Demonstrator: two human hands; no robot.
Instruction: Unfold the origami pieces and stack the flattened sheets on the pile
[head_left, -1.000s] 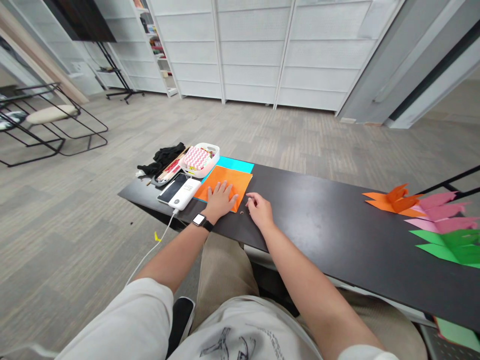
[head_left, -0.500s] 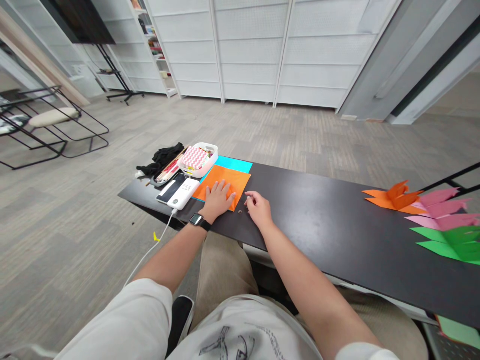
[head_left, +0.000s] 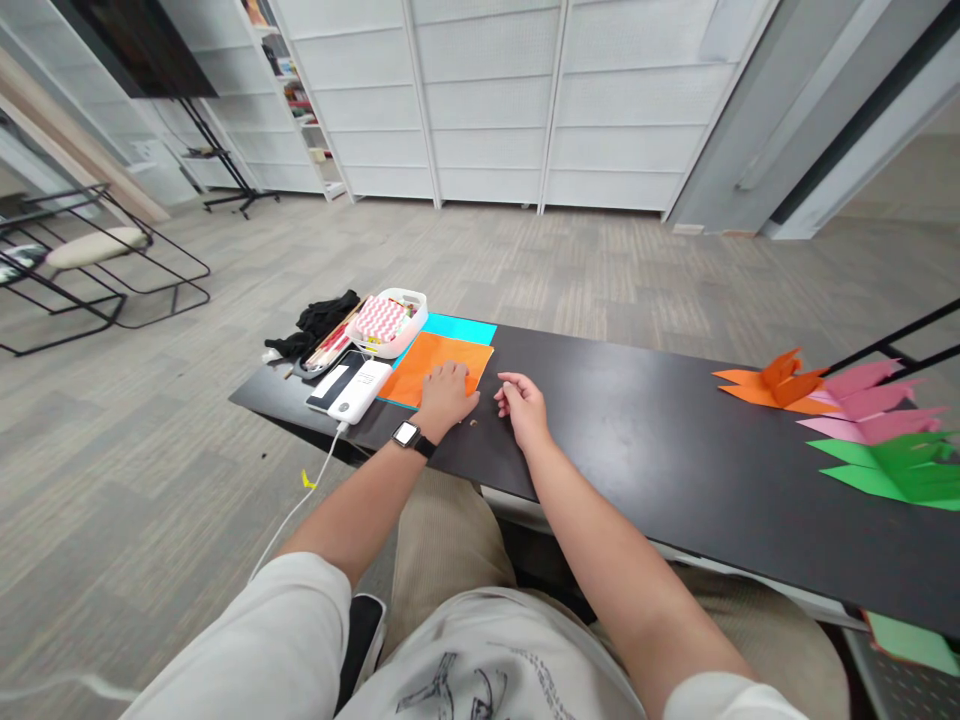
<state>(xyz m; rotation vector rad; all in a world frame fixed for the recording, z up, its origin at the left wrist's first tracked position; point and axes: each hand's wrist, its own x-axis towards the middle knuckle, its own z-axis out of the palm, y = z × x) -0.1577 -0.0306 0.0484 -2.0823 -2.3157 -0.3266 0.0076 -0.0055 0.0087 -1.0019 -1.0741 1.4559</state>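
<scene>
My left hand (head_left: 447,394) lies on the near right part of an orange sheet of paper (head_left: 416,370), its fingers resting on the surface and covering a corner. Beneath that sheet a blue sheet (head_left: 469,330) shows along the far and left edges. To the right of the paper, my right hand (head_left: 523,405) is just over the black table (head_left: 615,430); its fingers are loosely bent and apart, with nothing visible in them. A tiny ring-like object (head_left: 473,422) sits on the table between the hands.
Left of the paper are a white power bank (head_left: 361,392) with a cable, a phone (head_left: 330,388), a white basket (head_left: 409,335) with a pink zigzag item, and black cloth (head_left: 322,320). Folded orange (head_left: 780,385), pink (head_left: 862,400) and green (head_left: 892,470) paper shapes stand at the right.
My left hand has slid toward the right near corner of the orange paper, its fingers less spread. My right hand has shifted slightly away from the paper. The view has moved a little.
</scene>
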